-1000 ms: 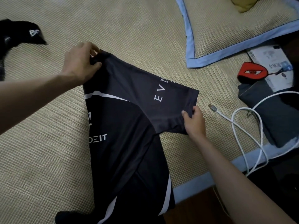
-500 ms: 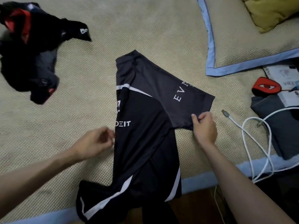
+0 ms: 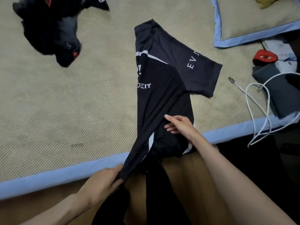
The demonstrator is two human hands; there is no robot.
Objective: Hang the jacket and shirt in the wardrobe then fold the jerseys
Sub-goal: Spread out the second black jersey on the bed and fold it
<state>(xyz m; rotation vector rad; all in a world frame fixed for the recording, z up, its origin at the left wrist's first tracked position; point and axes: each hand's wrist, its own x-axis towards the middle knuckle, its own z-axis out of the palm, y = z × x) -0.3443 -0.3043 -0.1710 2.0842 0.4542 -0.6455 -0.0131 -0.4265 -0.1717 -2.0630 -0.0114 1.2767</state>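
Jersey (image 3: 162,88), black with white stripes and lettering, lies folded lengthwise on the woven bed mat (image 3: 65,111), one sleeve spread out to the right and its hem hanging over the mat's blue edge. The left hand (image 3: 103,179) pinches the lower left corner of the hem, pulling the cloth taut toward the person. The right hand (image 3: 180,125) rests on the lower body of the jersey with fingers loosely extended, pressing the fabric. A dark pile of clothes (image 3: 52,30) sits at the upper left, well apart. A white cable (image 3: 259,101) coils near the mat's right edge.
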